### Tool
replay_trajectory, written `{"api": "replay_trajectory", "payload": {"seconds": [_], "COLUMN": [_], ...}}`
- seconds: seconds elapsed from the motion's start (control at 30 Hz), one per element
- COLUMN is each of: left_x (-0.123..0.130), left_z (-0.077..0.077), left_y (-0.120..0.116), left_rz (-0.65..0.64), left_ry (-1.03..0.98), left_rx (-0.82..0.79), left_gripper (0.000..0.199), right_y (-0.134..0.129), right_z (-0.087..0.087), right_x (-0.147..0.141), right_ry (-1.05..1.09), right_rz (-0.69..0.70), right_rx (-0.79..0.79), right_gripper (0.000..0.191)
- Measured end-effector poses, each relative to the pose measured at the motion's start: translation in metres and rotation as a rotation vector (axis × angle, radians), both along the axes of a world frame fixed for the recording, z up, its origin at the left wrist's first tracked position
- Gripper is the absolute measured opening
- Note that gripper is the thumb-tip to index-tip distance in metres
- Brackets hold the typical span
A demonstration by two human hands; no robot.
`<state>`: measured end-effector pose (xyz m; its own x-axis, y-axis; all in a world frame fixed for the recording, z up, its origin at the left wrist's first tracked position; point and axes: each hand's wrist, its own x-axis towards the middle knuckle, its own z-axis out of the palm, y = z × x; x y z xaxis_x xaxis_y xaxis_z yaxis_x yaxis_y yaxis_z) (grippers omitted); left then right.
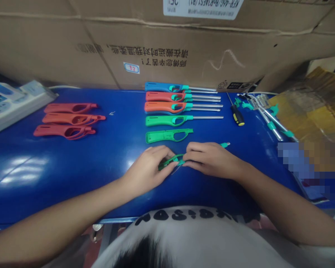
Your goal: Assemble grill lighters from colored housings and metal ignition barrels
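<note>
Low over the blue table, my left hand (150, 169) closes round the handle end of a green lighter casing half (167, 160). My right hand (212, 159) pinches its other end, fingertips at a small teal part (181, 162) in the casing. Much of the piece is hidden by my fingers. A thin sliver of something sticks out below it, too blurred to name. Past my right hand, a teal piece with a metal tip (225, 144) shows. Just beyond my hands lies another green casing half (156, 136), hollow side up.
Several lighters with metal tubes (167, 120) lie in a row behind. Red and orange casings (51, 130) are at left, near a white power strip (16, 100). A screwdriver (237, 116) and metal tubes with teal parts (270, 124) lie right. A cardboard box (58, 48) walls the back.
</note>
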<state>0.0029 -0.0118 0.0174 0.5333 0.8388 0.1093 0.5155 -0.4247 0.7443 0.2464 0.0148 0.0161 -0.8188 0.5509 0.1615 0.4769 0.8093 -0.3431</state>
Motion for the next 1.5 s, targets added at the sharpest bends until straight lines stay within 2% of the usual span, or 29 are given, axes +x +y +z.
{"api": "replay_trajectory", "payload": {"seconds": [0.3, 0.5, 0.6, 0.83, 1.1, 1.2, 1.37, 1.43, 1.5], "left_x": [-0.002, -0.007, -0.007, -0.005, -0.005, -0.005, -0.006, -0.006, -0.007], "left_z": [-0.002, -0.010, -0.012, -0.011, -0.011, -0.010, -0.010, -0.010, -0.011], "left_y": [0.001, 0.005, 0.006, 0.008, 0.008, 0.008, 0.008, 0.008, 0.007], "left_rz": [-0.026, 0.000, 0.010, 0.000, -0.009, -0.010, -0.015, -0.019, -0.024], "left_ry": [0.025, 0.170, 0.177, 0.155, 0.160, 0.181, 0.195, 0.212, 0.242], "left_rx": [0.083, 0.267, 0.260, 0.198, 0.188, 0.194, 0.219, 0.242, 0.280], "left_gripper": [0.013, 0.029, 0.030, 0.028, 0.025, 0.027, 0.027, 0.028, 0.029], "right_y": [0.001, 0.003, 0.002, 0.001, 0.000, 0.001, 0.003, 0.003, 0.004], "right_z": [0.003, 0.001, -0.001, -0.002, -0.003, -0.003, 0.000, 0.002, 0.003], "right_x": [0.002, 0.004, 0.002, -0.002, -0.009, -0.009, -0.004, -0.003, -0.004], "right_ry": [0.009, -0.008, -0.036, -0.010, -0.058, 0.058, 0.308, 0.321, 0.304], "right_rz": [0.013, 0.027, 0.053, 0.016, 0.059, 0.030, -0.204, -0.252, -0.237], "right_rx": [-0.049, 0.060, 0.108, 0.146, 0.221, 0.076, -0.371, -0.438, -0.433], "right_gripper": [0.016, 0.019, 0.020, 0.022, 0.022, 0.016, 0.005, 0.004, 0.002]}}
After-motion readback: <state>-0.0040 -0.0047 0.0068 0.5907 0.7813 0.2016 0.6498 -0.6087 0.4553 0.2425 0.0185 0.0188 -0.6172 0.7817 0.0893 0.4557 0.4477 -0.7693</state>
